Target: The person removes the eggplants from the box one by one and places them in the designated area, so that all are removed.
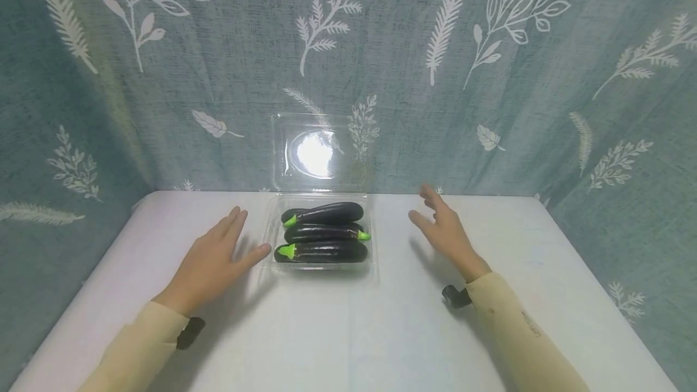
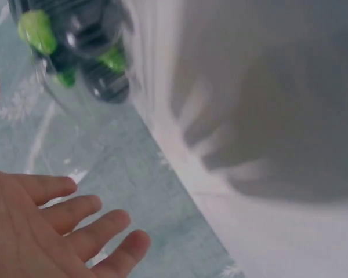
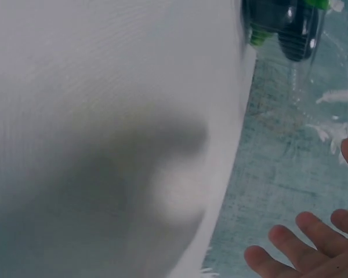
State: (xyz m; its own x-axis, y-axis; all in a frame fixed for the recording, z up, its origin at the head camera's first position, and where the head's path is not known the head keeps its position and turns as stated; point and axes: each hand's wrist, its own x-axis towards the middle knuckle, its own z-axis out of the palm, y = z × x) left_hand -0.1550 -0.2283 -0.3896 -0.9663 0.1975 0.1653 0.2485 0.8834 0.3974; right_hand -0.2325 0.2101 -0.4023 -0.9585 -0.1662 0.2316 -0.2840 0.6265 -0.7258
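A clear plastic clamshell box (image 1: 321,266) stands at the back of the table, its transparent lid (image 1: 283,156) raised upright behind it. Inside lie several dark eggplants (image 1: 327,251) with bright green caps, stacked crosswise. My left hand (image 1: 209,259) hovers just left of the box, fingers extended and thumb pointing toward its side; whether the thumb touches it I cannot tell. On the other side, apart from the box, my right hand (image 1: 443,228) is held with fingers spread loosely and nothing in them. Both wrist views show extended fingers and part of the box.
A white cloth covers the table (image 1: 348,331). Behind it and at both sides hangs a grey-green curtain (image 1: 403,126) with white leaf prints, close behind the raised lid. A small dark wrist device (image 1: 456,296) sits at each sleeve cuff.
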